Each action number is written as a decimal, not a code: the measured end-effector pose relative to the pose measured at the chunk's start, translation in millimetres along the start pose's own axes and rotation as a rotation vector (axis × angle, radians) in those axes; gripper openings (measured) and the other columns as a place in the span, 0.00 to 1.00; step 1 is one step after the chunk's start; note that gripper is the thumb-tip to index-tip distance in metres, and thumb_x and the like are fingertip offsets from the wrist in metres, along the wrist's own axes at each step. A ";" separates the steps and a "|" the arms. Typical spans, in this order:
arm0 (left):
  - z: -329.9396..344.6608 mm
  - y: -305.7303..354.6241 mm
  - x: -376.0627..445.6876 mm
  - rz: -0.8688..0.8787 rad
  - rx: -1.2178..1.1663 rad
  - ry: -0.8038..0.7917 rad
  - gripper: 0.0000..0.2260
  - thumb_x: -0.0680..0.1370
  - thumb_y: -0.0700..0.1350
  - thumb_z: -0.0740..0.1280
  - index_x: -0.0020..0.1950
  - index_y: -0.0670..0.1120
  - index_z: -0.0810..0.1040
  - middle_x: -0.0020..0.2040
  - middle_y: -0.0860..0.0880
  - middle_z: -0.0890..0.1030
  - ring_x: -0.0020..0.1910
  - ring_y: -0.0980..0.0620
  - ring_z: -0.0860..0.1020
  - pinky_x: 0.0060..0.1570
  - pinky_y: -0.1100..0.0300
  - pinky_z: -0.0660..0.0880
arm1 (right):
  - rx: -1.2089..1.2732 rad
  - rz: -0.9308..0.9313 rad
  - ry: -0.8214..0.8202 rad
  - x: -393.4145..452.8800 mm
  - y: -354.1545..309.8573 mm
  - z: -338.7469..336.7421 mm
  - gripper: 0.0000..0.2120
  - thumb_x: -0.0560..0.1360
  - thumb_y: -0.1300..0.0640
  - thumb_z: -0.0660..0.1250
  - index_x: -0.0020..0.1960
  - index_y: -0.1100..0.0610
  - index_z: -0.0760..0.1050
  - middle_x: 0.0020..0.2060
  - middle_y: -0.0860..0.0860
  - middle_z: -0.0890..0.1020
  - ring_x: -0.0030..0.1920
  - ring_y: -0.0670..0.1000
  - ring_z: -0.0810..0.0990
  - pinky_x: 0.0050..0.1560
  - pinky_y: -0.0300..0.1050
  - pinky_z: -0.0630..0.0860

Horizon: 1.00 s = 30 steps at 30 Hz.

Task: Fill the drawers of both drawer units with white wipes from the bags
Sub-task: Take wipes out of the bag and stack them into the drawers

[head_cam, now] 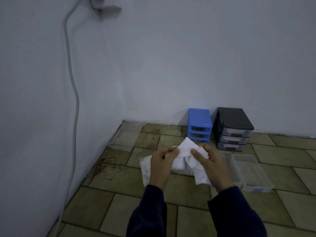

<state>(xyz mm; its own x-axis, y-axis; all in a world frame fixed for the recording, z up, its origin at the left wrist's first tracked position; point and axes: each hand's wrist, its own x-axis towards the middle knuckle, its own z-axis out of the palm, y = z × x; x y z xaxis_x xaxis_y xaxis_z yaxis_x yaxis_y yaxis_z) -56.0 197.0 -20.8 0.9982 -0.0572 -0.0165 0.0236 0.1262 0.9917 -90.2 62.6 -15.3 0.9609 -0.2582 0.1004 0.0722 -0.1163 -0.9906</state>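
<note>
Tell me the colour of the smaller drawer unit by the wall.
Blue drawer unit, clearest in the head view.

Clear drawers (246,170) block the floor before the black unit (234,128) (blue unit (199,125) stays reachable).

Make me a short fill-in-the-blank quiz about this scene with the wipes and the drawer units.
1. Both hands hold a white ____.
2. The blue drawer unit stands to the ____ of the black drawer unit.
3. Two clear drawers lie on the ____.

Missing words: wipe; left; floor

Bare room corner: tiled floor (109,199), painted wall (188,57).
</note>
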 end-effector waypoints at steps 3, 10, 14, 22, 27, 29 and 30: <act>0.6 2.4 -0.5 0.015 -0.017 0.014 0.04 0.75 0.39 0.69 0.44 0.47 0.81 0.45 0.51 0.81 0.46 0.54 0.78 0.41 0.66 0.77 | -0.052 -0.059 0.000 -0.2 -0.7 1.3 0.10 0.76 0.60 0.65 0.47 0.68 0.71 0.43 0.63 0.77 0.39 0.50 0.75 0.34 0.32 0.71; -0.7 4.5 -2.6 0.028 -0.064 -0.009 0.04 0.75 0.38 0.68 0.44 0.46 0.81 0.44 0.51 0.81 0.43 0.56 0.78 0.35 0.68 0.76 | 0.008 -0.001 -0.012 -0.1 2.2 3.2 0.09 0.76 0.60 0.63 0.48 0.68 0.72 0.41 0.57 0.76 0.38 0.50 0.76 0.31 0.32 0.73; -2.0 3.9 -0.4 0.050 -0.046 -0.074 0.13 0.76 0.34 0.64 0.41 0.49 0.81 0.41 0.55 0.83 0.44 0.57 0.79 0.40 0.68 0.76 | -0.013 -0.005 0.021 2.1 4.6 0.4 0.11 0.76 0.59 0.64 0.47 0.69 0.70 0.43 0.64 0.76 0.41 0.53 0.75 0.37 0.39 0.72; -6.7 4.2 -5.9 0.080 0.032 -0.249 0.17 0.79 0.33 0.59 0.58 0.53 0.74 0.52 0.53 0.79 0.50 0.57 0.78 0.43 0.66 0.77 | -0.062 -0.025 -0.057 -3.6 -5.2 3.9 0.01 0.76 0.60 0.65 0.45 0.56 0.73 0.42 0.50 0.76 0.39 0.41 0.76 0.32 0.27 0.70; -5.8 1.2 -4.3 0.022 -0.058 -0.283 0.21 0.78 0.34 0.62 0.67 0.51 0.66 0.50 0.46 0.82 0.45 0.56 0.81 0.44 0.63 0.79 | -0.220 -0.100 -0.002 -3.2 -6.2 8.9 0.08 0.73 0.58 0.69 0.39 0.51 0.71 0.37 0.46 0.76 0.37 0.40 0.74 0.34 0.29 0.69; -6.8 -0.1 -3.8 0.005 -0.060 -0.273 0.18 0.78 0.37 0.63 0.66 0.50 0.69 0.51 0.45 0.83 0.47 0.54 0.81 0.45 0.61 0.79 | -0.280 -0.096 0.018 -2.0 -4.7 8.5 0.09 0.73 0.55 0.70 0.39 0.50 0.70 0.38 0.46 0.75 0.39 0.44 0.73 0.34 0.31 0.67; -6.9 -1.0 -3.2 -0.005 -0.067 -0.259 0.17 0.78 0.38 0.63 0.66 0.50 0.70 0.52 0.45 0.83 0.47 0.53 0.81 0.45 0.61 0.79 | -0.299 -0.102 0.024 -1.8 -4.5 8.5 0.09 0.72 0.55 0.70 0.39 0.49 0.70 0.38 0.46 0.75 0.39 0.44 0.74 0.34 0.30 0.67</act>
<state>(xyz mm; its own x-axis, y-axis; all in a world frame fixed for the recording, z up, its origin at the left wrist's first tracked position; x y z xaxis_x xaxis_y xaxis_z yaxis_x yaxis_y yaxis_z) -58.8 204.0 -22.6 0.9512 -0.3080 0.0206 0.0402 0.1897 0.9810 -90.0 71.8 -11.8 0.9459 -0.2530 0.2033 0.0823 -0.4190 -0.9042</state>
